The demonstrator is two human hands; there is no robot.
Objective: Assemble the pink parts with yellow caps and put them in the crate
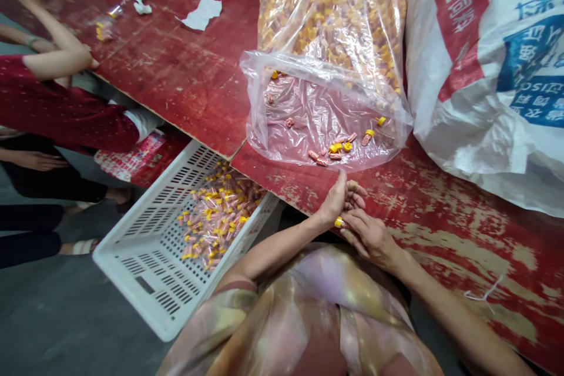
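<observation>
At the lower centre of the frame, a small yellow cap [338, 222] is being pinched between the two hands, right at the table [440, 229] edge. The left hand [339, 200] is being curled around it from above, fingers closed on the piece; the right hand [370, 238] is being pressed in from below, its fingers [352, 229] bent against the same piece. Whether a second part is being held inside the palms cannot be told, since the fingers are hiding it.

Just above the hands, a clear bag [326, 111] is lying open on the red table, with a few loose yellow and pink pieces [337, 150] resting at its mouth; the bulk of the stock is being kept deeper in the bag, toward the top of the frame. To the lower left, a white crate [145, 247] is being used for finished tubes [218, 211].

For a clean fit, the cap is best being kept square between thumb and forefinger, pressure being applied straight rather than at a tilt, and the work being held over the table so a slipped piece is caught. At the far left, another person's arm [53, 59] is being rested on the table edge, well apart.
</observation>
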